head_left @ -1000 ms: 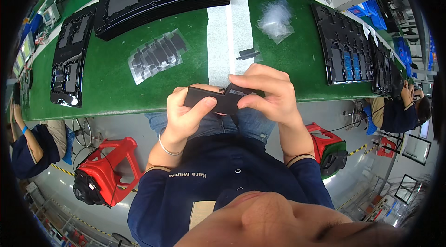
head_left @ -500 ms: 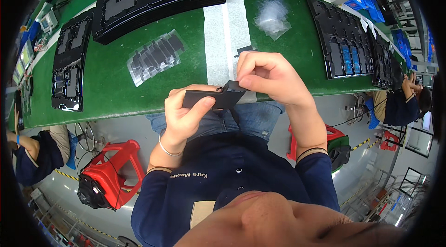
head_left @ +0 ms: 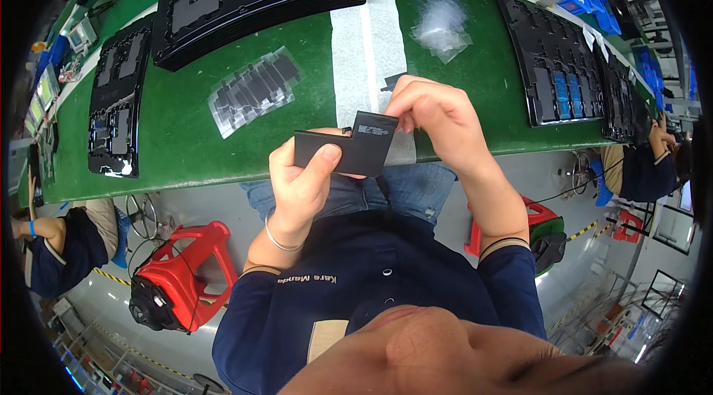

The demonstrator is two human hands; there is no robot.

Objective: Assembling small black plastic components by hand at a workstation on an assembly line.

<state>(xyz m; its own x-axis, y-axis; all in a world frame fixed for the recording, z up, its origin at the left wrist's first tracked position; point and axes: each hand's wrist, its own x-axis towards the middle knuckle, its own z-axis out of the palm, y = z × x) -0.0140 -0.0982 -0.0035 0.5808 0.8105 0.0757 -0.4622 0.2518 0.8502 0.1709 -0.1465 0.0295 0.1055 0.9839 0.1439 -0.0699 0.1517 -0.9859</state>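
My left hand (head_left: 298, 180) grips a flat, black, L-shaped battery (head_left: 364, 154) by its left arm, thumb on top. The battery has small pale print on its raised right part, and it is held above my lap at the table's front edge. At its upper right corner, the fingers of my right hand (head_left: 438, 116) are pinched together on the edge. Whether a thin film lies between them cannot be seen. Just beyond that hand a small black strip (head_left: 389, 83) rests on the pale band of the table.
On the green table (head_left: 297, 116) lie a clear sheet with dark strips (head_left: 256, 90) and a heap of clear films (head_left: 443, 27). Stacked black trays (head_left: 260, 16) stand behind; further trays lie left (head_left: 115, 109) and right (head_left: 553, 68). Red stools (head_left: 186, 269) and seated people flank me.
The battery has turned so its broad printed face shows more fully. My right hand has shifted slightly right, its fingers still at the battery's corner. The whole view has moved a little.
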